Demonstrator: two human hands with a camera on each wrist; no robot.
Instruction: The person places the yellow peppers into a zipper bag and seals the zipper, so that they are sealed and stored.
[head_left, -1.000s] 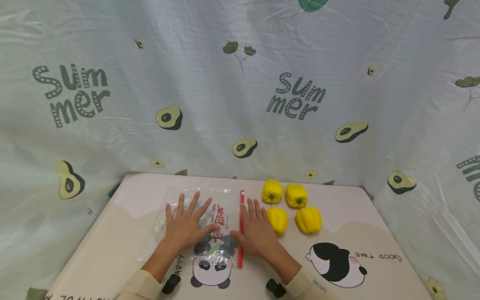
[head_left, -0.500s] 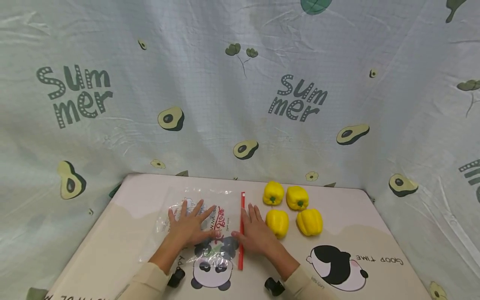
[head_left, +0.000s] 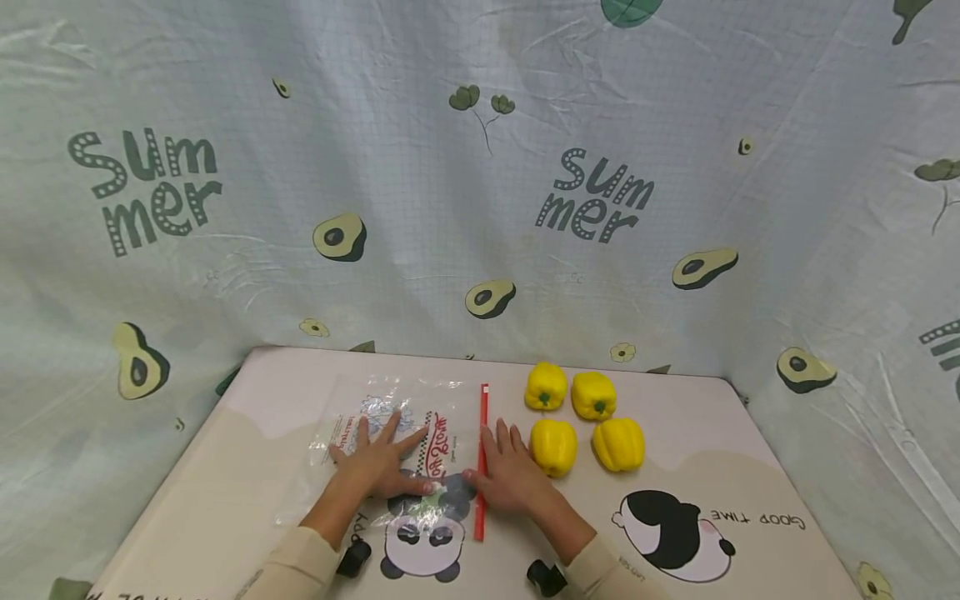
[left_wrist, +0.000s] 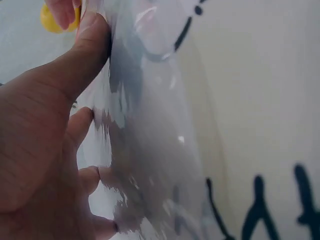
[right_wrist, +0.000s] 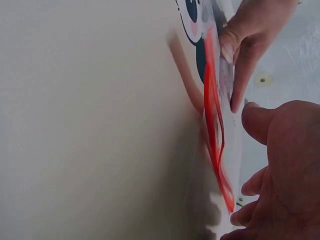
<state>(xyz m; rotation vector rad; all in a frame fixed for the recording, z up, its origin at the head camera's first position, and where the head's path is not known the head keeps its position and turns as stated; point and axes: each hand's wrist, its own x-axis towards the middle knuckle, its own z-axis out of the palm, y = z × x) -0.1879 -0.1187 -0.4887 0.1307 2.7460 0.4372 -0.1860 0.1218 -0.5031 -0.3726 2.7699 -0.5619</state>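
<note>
A clear zip bag [head_left: 438, 442] with red and blue print lies flat on the table, its red zip strip [head_left: 480, 518] along the right edge. My left hand [head_left: 375, 467] rests on the bag with fingers spread; in the left wrist view its fingertips touch the plastic [left_wrist: 145, 125]. At the zip edge, my right hand [head_left: 513, 479] lies with straight fingers, thumb over the strip. The right wrist view shows the red strip [right_wrist: 209, 110] as two bands slightly parted, with the right hand [right_wrist: 295, 165] beside it, gripping nothing. Its contact with the bag is unclear.
Several yellow bell peppers [head_left: 553, 447] stand in a cluster right of the bag, close to the right hand. The pale table mat [head_left: 675, 458] bears panda and dog drawings. A printed curtain [head_left: 420, 208] hangs behind the table's far edge.
My left hand has slid slightly toward me over the bag, uncovering more print. My right hand has drawn back slightly along the zip strip. Bag and peppers keep their places.
</note>
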